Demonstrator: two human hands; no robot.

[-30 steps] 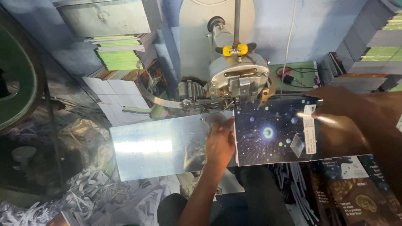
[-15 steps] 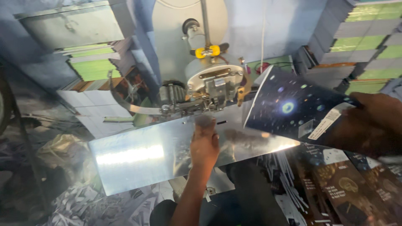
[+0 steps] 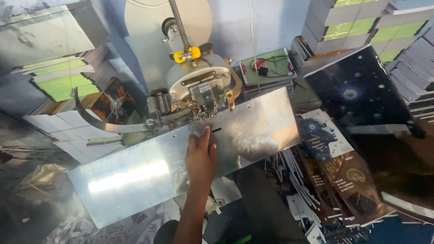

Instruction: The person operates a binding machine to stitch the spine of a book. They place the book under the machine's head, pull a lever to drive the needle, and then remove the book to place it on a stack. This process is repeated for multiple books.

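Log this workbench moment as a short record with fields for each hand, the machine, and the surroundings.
left hand: flat on the shiny metal plate, fingertips near the machine head
right hand: mostly out of view at the right edge, beside a dark star-patterned booklet
machine head: grey metal, yellow clip on its rod
surroundings: stacks of booklets behind, printed covers piled at right

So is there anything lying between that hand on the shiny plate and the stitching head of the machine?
Nothing visible does. The left hand rests flat on the bare metal plate, fingertips just short of the machine head. The dark starry booklet is off to the right, clear of that gap.
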